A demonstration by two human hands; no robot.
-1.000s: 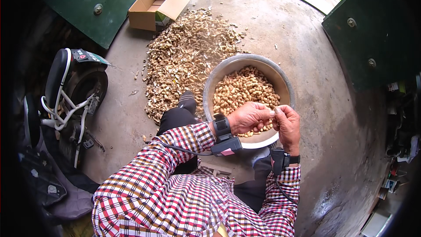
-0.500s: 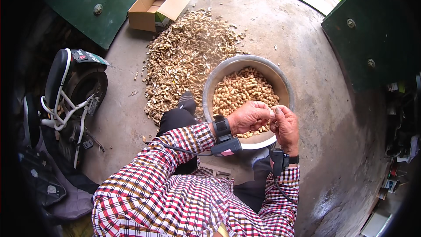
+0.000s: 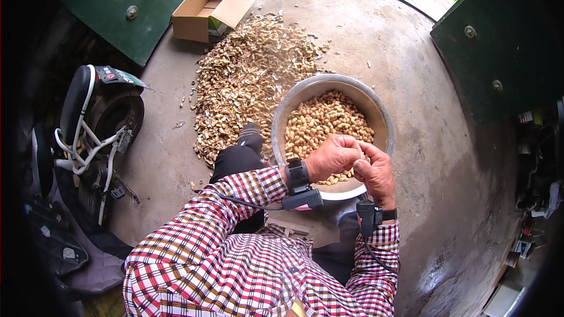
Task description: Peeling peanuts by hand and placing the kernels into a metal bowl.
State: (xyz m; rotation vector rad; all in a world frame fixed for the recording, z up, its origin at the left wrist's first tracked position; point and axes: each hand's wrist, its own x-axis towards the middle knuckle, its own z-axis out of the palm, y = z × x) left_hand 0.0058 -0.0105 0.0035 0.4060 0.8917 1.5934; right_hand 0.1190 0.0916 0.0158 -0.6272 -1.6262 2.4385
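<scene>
the bare left hand [image 3: 335, 157] and the bare right hand [image 3: 376, 170] are held together, fingertips to fingertips, above the near right part of a wide, round, silver metal basin [image 3: 385, 114]. the fingers of both hands are bent and kept narrow, as in a pinch. whether a small thing is gripped between them cannot be told, because the fingertips are covered by the fingers themselves. inside the basin, a thick layer of light tan, unshelled peanuts [image 3: 326, 123] is contained, and its near part is partly hidden by the hands. the basin is placed on a grey concrete floor [image 3: 435, 170]. just beside it, on the left, a large spread heap of broken, brown and cream shell pieces [image 3: 252, 76] is seen. at the far end of this heap, an open, brown cardboard box [image 3: 194, 26] is set. on each wrist a black device is strapped, and the arms are covered by a red, white and black checked shirt [image 3: 235, 246]. further left, a white-framed cycle with a long black seat [image 3: 76, 103] is parked, well apart from the basin.
</scene>
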